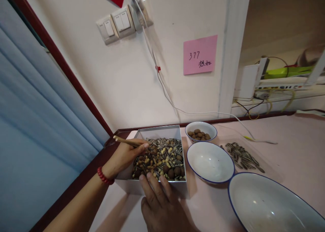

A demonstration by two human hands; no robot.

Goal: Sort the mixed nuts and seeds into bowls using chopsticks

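Observation:
My left hand, with a red beaded bracelet at its wrist, holds wooden chopsticks over a silvery box. The tips are hard to make out against the contents. Inside lie striped sunflower seeds mixed with small yellowish pieces and round dark brown nuts. My right hand grips the near wall of the box, its fingertips over the rim and its thumb on the outside. Right of the box, a small bowl contains brown nuts.
A blue-rimmed white bowl and a larger one stand on the pink tabletop. Beside them lies a pile of sunflower seeds. A white cable runs down the wall onto the table. A blue curtain hangs at left.

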